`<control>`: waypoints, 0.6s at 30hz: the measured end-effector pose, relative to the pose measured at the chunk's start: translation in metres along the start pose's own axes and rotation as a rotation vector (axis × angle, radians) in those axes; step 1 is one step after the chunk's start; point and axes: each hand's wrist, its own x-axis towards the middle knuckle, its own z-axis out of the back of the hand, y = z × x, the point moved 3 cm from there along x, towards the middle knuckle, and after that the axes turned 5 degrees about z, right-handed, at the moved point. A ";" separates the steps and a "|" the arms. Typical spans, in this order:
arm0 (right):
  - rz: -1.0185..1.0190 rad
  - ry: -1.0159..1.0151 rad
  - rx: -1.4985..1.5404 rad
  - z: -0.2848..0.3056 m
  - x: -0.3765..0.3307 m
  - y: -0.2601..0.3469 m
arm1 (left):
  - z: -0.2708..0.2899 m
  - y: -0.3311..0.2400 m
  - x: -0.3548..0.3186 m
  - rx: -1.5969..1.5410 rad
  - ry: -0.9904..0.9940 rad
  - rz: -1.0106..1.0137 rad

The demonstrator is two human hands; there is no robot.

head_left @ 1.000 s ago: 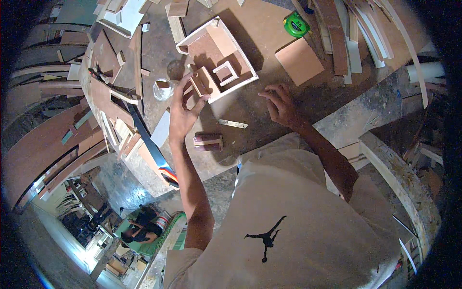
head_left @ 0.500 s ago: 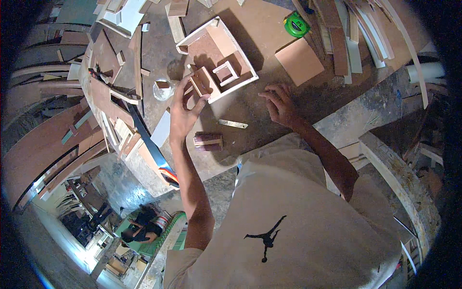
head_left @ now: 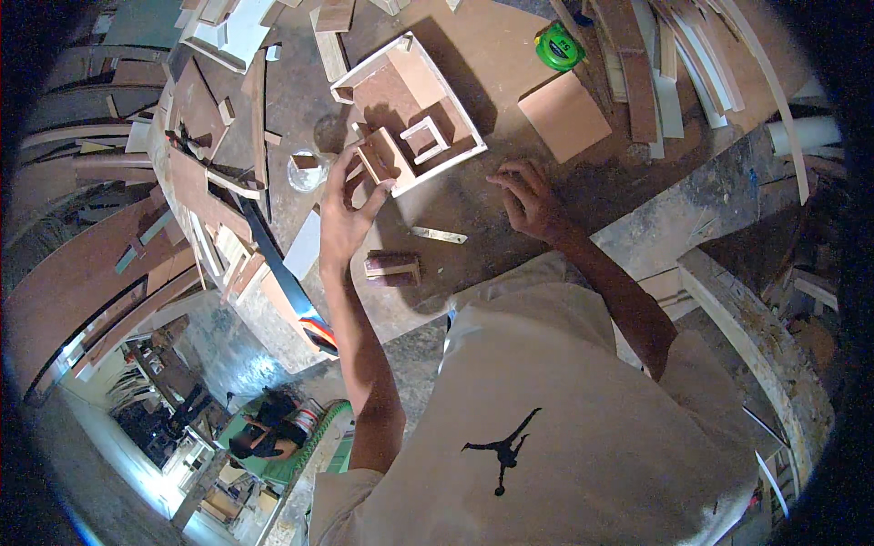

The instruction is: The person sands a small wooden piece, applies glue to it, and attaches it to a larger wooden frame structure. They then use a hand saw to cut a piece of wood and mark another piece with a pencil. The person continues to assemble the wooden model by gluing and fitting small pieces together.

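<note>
A small brown wood block (head_left: 392, 267) lies nearest on the dusty table (head_left: 510, 264). Right hand (head_left: 531, 200) rests there, fingers spread, empty. Farther left, left hand (head_left: 344, 214) pinches a small open wooden frame (head_left: 382, 156) against the shallow white-edged tray (head_left: 410, 109).

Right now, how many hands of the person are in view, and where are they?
2. The left hand holds a small wooden piece at the open box. The right hand rests on the workbench.
</note>
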 end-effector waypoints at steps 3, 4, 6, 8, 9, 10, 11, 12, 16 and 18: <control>0.007 0.009 -0.052 -0.001 -0.001 0.000 | 0.000 -0.003 0.001 0.009 0.010 0.018; 0.011 0.014 -0.072 -0.001 -0.001 -0.001 | -0.001 -0.006 0.001 0.034 0.004 0.011; 0.004 0.014 -0.030 -0.002 -0.002 -0.002 | -0.001 -0.006 0.001 0.045 -0.003 0.003; 0.003 0.002 -0.003 -0.004 -0.004 -0.004 | 0.000 0.000 0.001 0.019 -0.003 -0.001; 0.006 -0.009 0.002 -0.005 -0.005 -0.005 | 0.000 0.001 0.001 0.018 0.000 -0.003; 0.008 -0.021 0.007 -0.005 -0.004 -0.005 | 0.001 0.002 0.002 0.016 0.005 -0.005; 0.013 -0.021 0.001 -0.004 -0.004 -0.005 | 0.000 0.002 0.002 0.014 0.010 -0.007; 0.017 -0.020 -0.004 -0.004 -0.004 -0.005 | 0.000 0.001 0.003 0.006 0.022 -0.006; -0.006 -0.017 -0.040 0.001 0.000 -0.001 | -0.002 -0.008 0.002 -0.042 0.020 -0.014; 0.014 -0.028 -0.030 0.004 0.006 0.003 | -0.001 -0.009 0.000 -0.027 0.008 -0.032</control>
